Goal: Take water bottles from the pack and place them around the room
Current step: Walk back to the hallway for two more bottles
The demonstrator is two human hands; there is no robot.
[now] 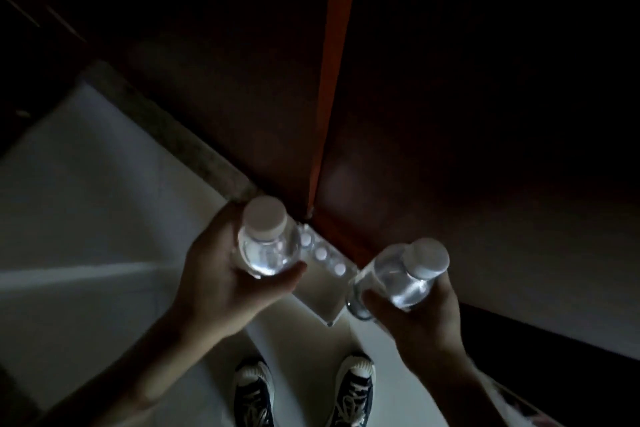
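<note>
Head view shows the left hand (221, 274) wrapped around one water bottle (268, 246) and the right hand (419, 319) around another (405, 277). At 12 o'clock from the shoes (254, 392), the pack (322, 274) sits on the floor. Both bottles look picked; next, I think, comes carrying them somewhere to set down.

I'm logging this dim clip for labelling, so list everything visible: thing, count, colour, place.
held water bottles: 2, clear with white caps, one in the left hand, one in the right hand
pack of bottles: 1, clear wrap, at least three white caps showing, on the floor against the wooden panels
wooden panels: dark reddish brown, ahead
floor: pale, below
shoes: 2, dark with white laces, bottom centre
left hand: 1, grip closed on a bottle
right hand: 1, grip closed on a bottle
</note>
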